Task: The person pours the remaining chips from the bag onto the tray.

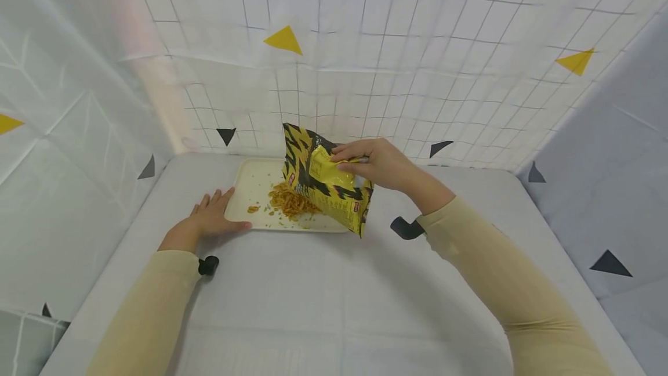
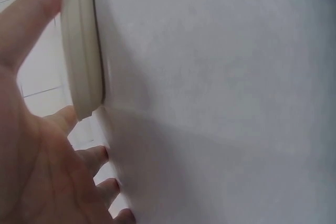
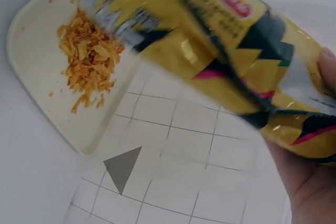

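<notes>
My right hand pinches a shiny yellow-and-black printed plastic snack bag between thumb and fingers, gathering the film into creases at the grip. The bag hangs tilted to the left of and below that hand, one end reaching away from my fingers over a heap of thin, orange-brown crisp flakes. These flakes lie on a shallow cream-coloured rectangular tray with rounded corners, left of my right hand, the bag covering the tray's right-hand part from above. My left hand is wide, its fingers spread around the tray's near left corner, with the thumb reaching right along the near edge and touching the rim. Just beyond that thumb, a few loose flakes and crumbs sit apart from the heap, between my left hand and the main pile. Under both hands spreads a tabletop with a white covering, and a white sheet with a dark grid pattern rises beyond them. Pale yellow sleeves cover my forearms, and a small black device sits at my left wrist, just behind the hand.
</notes>
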Tool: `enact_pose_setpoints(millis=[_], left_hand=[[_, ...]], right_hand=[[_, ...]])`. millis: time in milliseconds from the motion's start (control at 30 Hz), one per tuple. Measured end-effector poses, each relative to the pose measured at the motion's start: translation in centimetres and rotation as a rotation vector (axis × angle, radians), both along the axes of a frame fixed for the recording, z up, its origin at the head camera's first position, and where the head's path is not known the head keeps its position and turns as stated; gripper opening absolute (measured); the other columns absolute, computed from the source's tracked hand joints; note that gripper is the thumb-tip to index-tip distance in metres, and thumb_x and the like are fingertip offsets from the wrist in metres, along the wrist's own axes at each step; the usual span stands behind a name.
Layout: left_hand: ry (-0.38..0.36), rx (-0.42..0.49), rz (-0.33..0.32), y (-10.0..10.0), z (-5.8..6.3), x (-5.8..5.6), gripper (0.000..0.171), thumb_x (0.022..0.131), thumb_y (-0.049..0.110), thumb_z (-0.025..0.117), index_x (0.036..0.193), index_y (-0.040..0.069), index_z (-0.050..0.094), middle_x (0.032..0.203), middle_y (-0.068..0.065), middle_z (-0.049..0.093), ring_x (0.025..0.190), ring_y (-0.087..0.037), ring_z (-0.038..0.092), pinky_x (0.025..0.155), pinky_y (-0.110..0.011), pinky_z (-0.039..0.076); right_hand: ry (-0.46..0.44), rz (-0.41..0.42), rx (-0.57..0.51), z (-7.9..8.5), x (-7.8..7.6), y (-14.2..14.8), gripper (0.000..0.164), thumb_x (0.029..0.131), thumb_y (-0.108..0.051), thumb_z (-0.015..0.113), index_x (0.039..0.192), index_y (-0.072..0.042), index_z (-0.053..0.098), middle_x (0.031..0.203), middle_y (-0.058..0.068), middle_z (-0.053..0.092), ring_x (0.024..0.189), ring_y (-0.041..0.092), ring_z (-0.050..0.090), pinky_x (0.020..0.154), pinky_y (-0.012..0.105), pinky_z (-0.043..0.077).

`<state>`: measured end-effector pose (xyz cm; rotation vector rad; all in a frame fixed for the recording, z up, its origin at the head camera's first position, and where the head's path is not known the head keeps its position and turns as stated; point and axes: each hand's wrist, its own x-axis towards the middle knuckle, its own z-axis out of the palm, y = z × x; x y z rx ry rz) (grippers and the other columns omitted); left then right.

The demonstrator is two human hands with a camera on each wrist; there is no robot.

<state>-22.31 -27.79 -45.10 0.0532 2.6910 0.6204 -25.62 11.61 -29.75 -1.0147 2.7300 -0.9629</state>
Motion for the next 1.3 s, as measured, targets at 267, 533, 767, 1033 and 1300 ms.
enact_pose_setpoints(millis=[267,533,767,1033,1300], left_hand=[[0.007,-0.005,-0.003,0.0,0.01,-0.05,0.122,0.082,0.069,0.067,0.16,0.001,0.003,0.159,-0.038,-0.005,0.143,-0.06,-0.009,0.113,-0.072,-0.002],[0.009,-0.005,-0.009,-0.02,0.13,-0.03,0.121,0.083,0.068,0.067,0.16,0.001,0.003,0.159,-0.038,-0.005,0.143,-0.06,-0.009,0.113,-0.072,-0.001],[0.014,-0.001,-0.008,0.08,0.03,-0.02,0.121,0.082,0.069,0.067,0.159,0.0,0.004,0.158,-0.039,-0.004,0.143,-0.061,-0.008,0.112,-0.073,0.0],[0.014,0.003,-0.008,-0.04,-0.13,-0.06,0.122,0.082,0.069,0.067,0.16,0.001,0.003,0.159,-0.038,-0.004,0.143,-0.061,-0.008,0.112,-0.073,-0.001],[0.013,0.003,-0.01,-0.09,0.05,-0.05,0.122,0.081,0.069,0.068,0.16,0.001,0.004,0.159,-0.039,-0.003,0.143,-0.061,-0.008,0.112,-0.073,-0.001]], right_hand=[[-0.018,0.008,-0.014,0.19,0.11,-0.21,0.026,0.095,-0.03,0.07,0.12,-0.025,0.075,0.138,-0.006,0.062,0.13,0.017,0.055,0.099,0.039,0.051],[-0.018,-0.01,-0.008,0.3,-0.04,-0.45,0.025,0.096,-0.031,0.069,0.12,-0.026,0.075,0.137,-0.006,0.062,0.129,0.016,0.055,0.099,0.038,0.051],[-0.046,-0.032,0.002,0.3,-0.2,-0.51,0.025,0.096,-0.032,0.069,0.119,-0.026,0.075,0.137,-0.007,0.063,0.129,0.016,0.055,0.1,0.038,0.051],[-0.063,-0.051,0.011,0.17,-0.4,-0.56,0.024,0.096,-0.031,0.069,0.119,-0.026,0.075,0.137,-0.007,0.062,0.128,0.016,0.056,0.098,0.038,0.052],[-0.049,-0.091,0.02,0.48,-0.4,-0.43,0.025,0.096,-0.033,0.069,0.119,-0.027,0.075,0.136,-0.007,0.063,0.129,0.017,0.055,0.098,0.04,0.051]])
